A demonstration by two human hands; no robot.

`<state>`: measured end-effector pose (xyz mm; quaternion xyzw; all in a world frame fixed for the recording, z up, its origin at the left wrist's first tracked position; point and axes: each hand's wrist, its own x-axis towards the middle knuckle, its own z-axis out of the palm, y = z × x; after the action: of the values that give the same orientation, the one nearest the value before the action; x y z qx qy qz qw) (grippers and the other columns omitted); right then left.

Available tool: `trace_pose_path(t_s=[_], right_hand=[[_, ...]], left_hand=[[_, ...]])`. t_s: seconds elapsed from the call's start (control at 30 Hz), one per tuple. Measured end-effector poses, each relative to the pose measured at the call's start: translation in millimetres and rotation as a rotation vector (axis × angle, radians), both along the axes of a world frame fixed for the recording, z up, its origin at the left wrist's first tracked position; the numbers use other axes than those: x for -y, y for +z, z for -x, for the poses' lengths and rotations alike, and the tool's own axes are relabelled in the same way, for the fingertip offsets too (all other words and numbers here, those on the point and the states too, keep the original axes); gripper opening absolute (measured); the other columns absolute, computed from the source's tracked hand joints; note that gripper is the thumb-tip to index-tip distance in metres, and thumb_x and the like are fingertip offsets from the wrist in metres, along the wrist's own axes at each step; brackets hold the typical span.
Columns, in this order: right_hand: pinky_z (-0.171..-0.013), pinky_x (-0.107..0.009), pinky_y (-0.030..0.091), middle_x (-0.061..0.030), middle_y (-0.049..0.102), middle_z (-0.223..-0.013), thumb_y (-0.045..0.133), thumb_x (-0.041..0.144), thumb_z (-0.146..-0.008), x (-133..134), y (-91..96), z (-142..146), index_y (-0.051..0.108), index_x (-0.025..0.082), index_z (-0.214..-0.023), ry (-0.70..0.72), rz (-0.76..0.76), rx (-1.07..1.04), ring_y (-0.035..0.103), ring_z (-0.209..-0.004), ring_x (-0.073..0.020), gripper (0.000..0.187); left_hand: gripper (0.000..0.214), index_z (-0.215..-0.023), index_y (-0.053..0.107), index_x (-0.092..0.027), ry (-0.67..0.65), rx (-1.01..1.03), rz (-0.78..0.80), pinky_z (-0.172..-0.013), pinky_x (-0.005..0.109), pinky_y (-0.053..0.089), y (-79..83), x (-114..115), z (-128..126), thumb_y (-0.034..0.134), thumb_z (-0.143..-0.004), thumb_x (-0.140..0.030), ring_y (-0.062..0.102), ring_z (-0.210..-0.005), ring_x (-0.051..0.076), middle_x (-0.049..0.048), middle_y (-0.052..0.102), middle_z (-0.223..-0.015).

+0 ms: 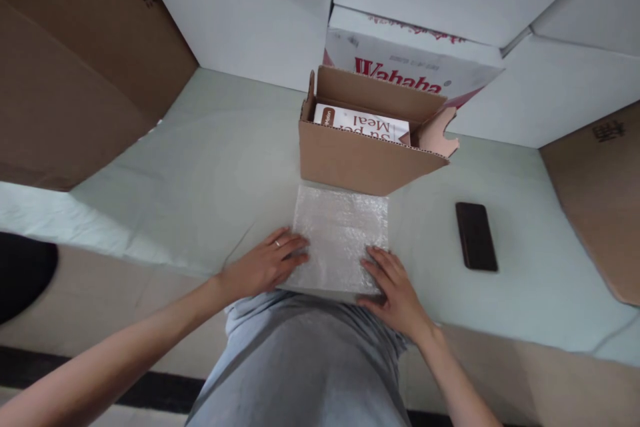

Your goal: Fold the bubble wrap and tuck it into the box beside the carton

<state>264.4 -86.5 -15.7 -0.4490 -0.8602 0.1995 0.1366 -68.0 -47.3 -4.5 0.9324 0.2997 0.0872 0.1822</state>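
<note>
Plastic wrap [340,240], clear and shiny, lies flat at the near edge of the pale green tablecloth [215,147] I am viewing, just on the near side of an open brown carton [350,159]. At its left edge I see the left hand [267,261], a ring on one finger, the fingers loosely spread and their tips resting on the sheet. At its right edge the right hand [395,287] lies likewise, fingers apart and closed around nothing. Inside the carton I can make out a white printed box [365,123]. To the right I have a dark phone [477,237] lying flat; on the far side, white boxes [250,20] stand stacked.
</note>
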Motion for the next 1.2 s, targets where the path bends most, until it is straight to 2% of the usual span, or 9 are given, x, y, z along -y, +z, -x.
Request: trace_pose_path(t_s=[0.1, 0.2, 0.4, 0.5, 0.67, 0.8, 0.93, 1.07, 1.2], right_hand=[[-0.110, -0.058, 0.028, -0.0137, 0.039, -0.145, 0.067, 0.040, -0.076, 3, -1.5, 1, 0.033, 0.021, -0.142, -0.022, 0.041, 0.029, 0.032, -0.137, -0.0284, 0.077], [-0.108, -0.054, 0.034, -0.0129, 0.043, -0.142, 0.062, 0.028, -0.081, 2, -4.2, -2, 0.036, 0.021, -0.139, -0.045, 0.023, -0.033, 0.034, -0.136, -0.0256, 0.065], [-0.102, -0.049, 0.042, -0.0087, 0.061, -0.124, 0.049, 0.010, -0.084, -4, -4.2, -7, 0.056, 0.024, -0.117, -0.085, -0.022, -0.291, 0.049, -0.124, -0.0222, 0.037], [-0.099, -0.045, 0.045, -0.0065, 0.066, -0.112, 0.048, 0.011, -0.086, -9, -2.1, -7, 0.059, 0.025, -0.112, -0.157, 0.039, -0.380, 0.055, -0.116, -0.0205, 0.031], [-0.080, -0.034, 0.054, -0.0083, 0.067, -0.103, 0.057, 0.026, -0.085, -17, -9.0, -2, 0.055, 0.023, -0.116, -0.492, 0.135, -0.454, 0.065, -0.091, -0.0182, 0.031], [-0.063, -0.029, 0.053, -0.0052, 0.065, -0.081, 0.054, 0.033, -0.087, -24, -15.2, 9, 0.040, 0.019, -0.132, -0.652, 0.136, -0.499, 0.063, -0.071, -0.0165, 0.050], [-0.068, -0.033, 0.052, -0.0073, 0.066, -0.085, 0.048, 0.029, -0.089, -32, -13.7, 17, 0.041, 0.019, -0.134, -0.585, -0.031, -0.327, 0.061, -0.072, -0.0178, 0.046], [-0.077, -0.039, 0.050, -0.0090, 0.067, -0.087, 0.040, 0.021, -0.091, -40, -9.8, 17, 0.061, 0.020, -0.114, -0.380, -0.155, -0.126, 0.060, -0.082, -0.0212, 0.031], [-0.071, -0.038, 0.048, -0.0089, 0.063, -0.075, 0.041, 0.021, -0.091, -44, -7.2, 17, 0.065, 0.014, -0.105, -0.352, -0.201, 0.041, 0.058, -0.075, -0.0219, 0.029]], left_hand=[[0.024, -0.110, 0.060, -0.017, 0.034, 0.110, -0.046, -0.109, 0.048, 0.034, -5.9, -4, -2, 0.048, -0.090, -0.018, 0.049, -0.123, 0.023, 0.0110, 0.059, -0.124], [0.020, -0.103, 0.060, -0.015, 0.070, 0.224, -0.023, -0.109, 0.042, 0.038, -10.1, -5, -1, 0.045, -0.089, -0.013, 0.052, -0.119, 0.019, 0.0106, 0.062, -0.120], [0.049, -0.126, 0.049, -0.017, 0.028, 0.150, 0.062, -0.112, 0.051, 0.028, -12.9, -2, 7, 0.047, -0.079, -0.008, 0.042, -0.130, 0.023, 0.0129, 0.052, -0.133], [0.042, -0.126, 0.051, -0.020, 0.062, 0.173, 0.076, -0.112, 0.051, 0.028, -14.8, -4, 4, 0.047, -0.085, -0.013, 0.047, -0.126, 0.022, 0.0103, 0.056, -0.129], [0.026, -0.112, 0.060, -0.020, 0.322, 0.377, 0.129, -0.105, 0.044, 0.040, -17.7, -14, -13, 0.044, -0.091, -0.021, 0.062, -0.101, 0.018, 0.0060, 0.069, -0.104], [0.029, -0.114, 0.059, -0.017, 0.619, 0.416, 0.125, -0.080, 0.035, 0.053, -17.0, -19, -29, 0.046, -0.091, -0.027, 0.064, -0.083, 0.018, 0.0078, 0.069, -0.094], [0.036, -0.123, 0.052, -0.016, 0.735, 0.353, 0.069, -0.069, 0.030, 0.052, -15.8, -19, -38, 0.047, -0.089, -0.026, 0.059, -0.070, 0.016, 0.0036, 0.064, -0.078], [0.034, -0.121, 0.053, -0.015, 0.683, 0.292, -0.067, -0.075, 0.035, 0.050, -15.8, -19, -37, 0.048, -0.088, -0.021, 0.058, -0.079, 0.019, 0.0047, 0.061, -0.076], [0.036, -0.122, 0.052, -0.013, 0.660, 0.222, -0.065, -0.079, 0.040, 0.050, -17.5, -19, -36, 0.049, -0.086, -0.020, 0.056, -0.087, 0.024, 0.0052, 0.061, -0.070]])
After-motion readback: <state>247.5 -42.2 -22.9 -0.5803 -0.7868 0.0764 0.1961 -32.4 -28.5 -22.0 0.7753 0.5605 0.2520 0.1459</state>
